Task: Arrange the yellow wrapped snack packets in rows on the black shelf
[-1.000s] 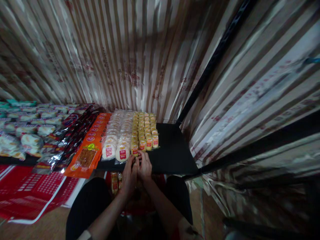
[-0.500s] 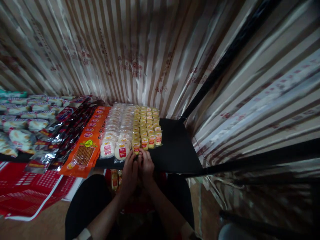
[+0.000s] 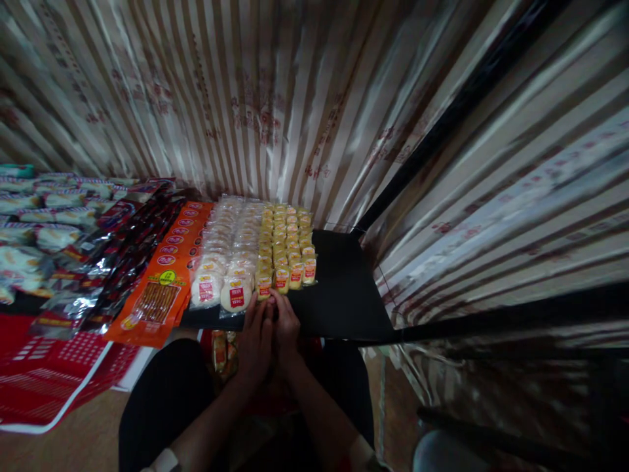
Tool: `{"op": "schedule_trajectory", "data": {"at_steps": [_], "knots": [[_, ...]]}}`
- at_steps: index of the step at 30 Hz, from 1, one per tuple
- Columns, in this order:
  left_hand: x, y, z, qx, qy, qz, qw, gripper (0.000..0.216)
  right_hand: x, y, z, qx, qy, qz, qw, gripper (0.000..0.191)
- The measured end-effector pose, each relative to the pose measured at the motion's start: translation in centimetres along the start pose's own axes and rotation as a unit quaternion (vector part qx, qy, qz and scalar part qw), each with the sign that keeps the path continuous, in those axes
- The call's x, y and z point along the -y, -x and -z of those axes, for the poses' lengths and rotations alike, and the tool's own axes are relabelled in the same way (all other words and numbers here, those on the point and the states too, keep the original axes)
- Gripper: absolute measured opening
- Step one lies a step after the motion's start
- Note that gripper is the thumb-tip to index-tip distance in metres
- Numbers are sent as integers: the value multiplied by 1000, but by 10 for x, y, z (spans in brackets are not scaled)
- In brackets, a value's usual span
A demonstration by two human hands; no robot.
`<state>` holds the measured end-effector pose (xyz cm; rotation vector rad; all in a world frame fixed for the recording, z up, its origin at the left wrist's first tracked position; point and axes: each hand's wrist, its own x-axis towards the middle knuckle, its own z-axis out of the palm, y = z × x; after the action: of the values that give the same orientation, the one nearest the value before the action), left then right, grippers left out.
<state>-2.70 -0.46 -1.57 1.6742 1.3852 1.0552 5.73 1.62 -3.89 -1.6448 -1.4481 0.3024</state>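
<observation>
At the front edge of a black shelf (image 3: 344, 295), my left hand (image 3: 256, 337) and my right hand (image 3: 285, 324) are close together. Their closed fingertips meet at the lower edge of a small yellow snack packet (image 3: 264, 287), front of the leftmost yellow column. Its red and white label faces me. To its right stand more yellow packets (image 3: 295, 274) in tight columns. Just left of my fingers are two columns of clear-wrapped round rice crackers (image 3: 236, 295). My fingers partly hide the packet's bottom.
Further left lie orange snack strip bags (image 3: 160, 298), dark red shiny packs (image 3: 118, 262) and white wrapped packs (image 3: 59, 236). A red basket (image 3: 54, 373) stands below left. More packets (image 3: 225, 354) sit in a container between my knees. A striped curtain (image 3: 275, 98) hangs behind; a black pole (image 3: 422, 144) slants at right.
The view has shifted slightly, so the shelf goods sit a little further left and up. Both hands stay at the same front yellow packet.
</observation>
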Motion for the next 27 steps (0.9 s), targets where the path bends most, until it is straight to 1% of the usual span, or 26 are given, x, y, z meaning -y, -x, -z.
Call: {"op": "schedule_trajectory", "data": {"at_steps": [4,9,11,13,15,17,19,21,22,24,27], "knots": [[-3,4,3,-26,13,-29,999,35,1,-2,4,21,-17,5,1000,32],[1,24,13,-78,-17,-41,996,27,8,3,16,11,-68,84,994,30],[5,37,18,-76,-24,-46,996,25,11,12,20,16,-70,100,992,29],[10,51,21,-50,-33,-42,997,25,12,28,21,32,-63,98,993,29],[20,63,23,-16,-56,-7,998,24,9,49,19,62,-51,81,994,31],[33,72,24,18,-98,78,992,24,2,74,14,113,-29,57,992,31],[48,80,27,50,-153,186,969,27,-10,100,8,189,11,27,982,30],[62,85,30,67,-192,256,945,34,-21,122,3,272,64,-10,960,28],[68,86,32,69,-204,273,938,37,-26,131,1,307,80,-23,948,28],[75,88,33,71,-225,290,927,41,-34,142,-1,341,90,-30,935,28],[79,84,31,83,-260,313,910,45,-37,146,0,350,83,-24,933,28]]}}
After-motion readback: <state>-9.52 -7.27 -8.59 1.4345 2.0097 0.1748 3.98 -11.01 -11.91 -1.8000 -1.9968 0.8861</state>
